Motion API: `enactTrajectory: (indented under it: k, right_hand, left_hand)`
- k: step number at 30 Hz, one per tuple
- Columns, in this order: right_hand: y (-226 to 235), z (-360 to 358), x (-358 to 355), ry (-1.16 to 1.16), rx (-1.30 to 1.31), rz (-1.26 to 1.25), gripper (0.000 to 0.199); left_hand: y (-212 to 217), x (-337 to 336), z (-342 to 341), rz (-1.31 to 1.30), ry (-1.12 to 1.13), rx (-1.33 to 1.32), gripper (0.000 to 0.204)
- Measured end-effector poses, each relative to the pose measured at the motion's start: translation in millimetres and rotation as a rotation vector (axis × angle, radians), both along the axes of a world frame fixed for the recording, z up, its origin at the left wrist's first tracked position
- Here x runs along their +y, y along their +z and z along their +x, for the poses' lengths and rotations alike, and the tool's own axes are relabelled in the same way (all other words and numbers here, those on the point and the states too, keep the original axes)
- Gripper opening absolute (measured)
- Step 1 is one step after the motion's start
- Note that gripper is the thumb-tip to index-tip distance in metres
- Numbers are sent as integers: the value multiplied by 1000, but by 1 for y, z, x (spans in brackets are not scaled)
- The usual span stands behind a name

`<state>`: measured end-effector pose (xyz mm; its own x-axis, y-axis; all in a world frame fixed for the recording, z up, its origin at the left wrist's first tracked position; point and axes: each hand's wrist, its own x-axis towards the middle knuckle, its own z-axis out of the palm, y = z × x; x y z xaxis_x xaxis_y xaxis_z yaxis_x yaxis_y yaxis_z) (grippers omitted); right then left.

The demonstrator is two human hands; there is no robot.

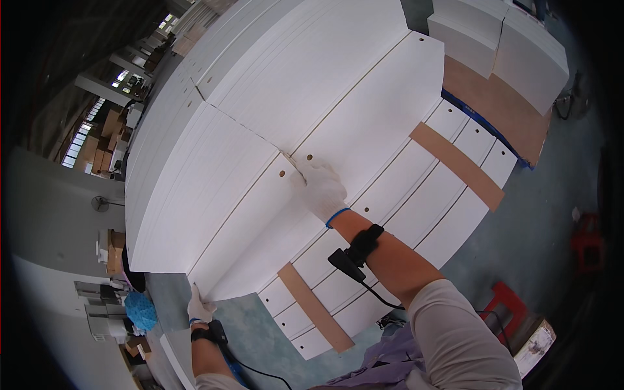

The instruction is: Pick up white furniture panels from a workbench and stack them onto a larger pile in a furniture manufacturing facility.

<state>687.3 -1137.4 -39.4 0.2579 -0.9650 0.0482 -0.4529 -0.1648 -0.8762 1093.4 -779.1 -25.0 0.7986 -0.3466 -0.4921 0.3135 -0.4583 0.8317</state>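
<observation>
A long white board [240, 224] with a round hole near its inner end lies at the front of a tall stack of white boards [214, 156]. My right hand [320, 188], in a white glove with a blue cuff, is closed at the board's inner end, beside the hole; some fingers are hidden. At the board's outer left end is my gloved left hand [200, 307], its fingers around the corner and partly out of sight. A second white board [377, 104] with holes at its ends continues to the right, its inner end close to my right hand.
Below lie rows of white boards [396, 211], crossed by two brown strips [315, 307]. More white stacks [530, 58] stand at upper right on a brown sheet [500, 110] with a blue edge. Red stools [506, 312] and a blue umbrella-like object [140, 310] stand around.
</observation>
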Motion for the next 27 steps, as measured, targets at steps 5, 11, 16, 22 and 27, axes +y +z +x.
enactTrajectory:
  k: [5,11,16,22,27]
  right_hand:
    - [4,-3,1,6,-23,62,34]
    - [4,-4,6,-28,-67,22,35]
    - [-2,-1,5,-47,-73,-17,36]
    - [-9,4,-1,-10,-53,-8,39]
    - [-6,3,1,-33,-56,-25,38]
  left_hand:
    - [-6,9,10,-49,-15,28,49]
    - [-4,8,9,-73,-71,82,55]
    - [-1,6,2,-98,-16,67,47]
    - [-9,9,16,-132,-57,12,47]
    - [-14,20,28,-19,-63,-22,54]
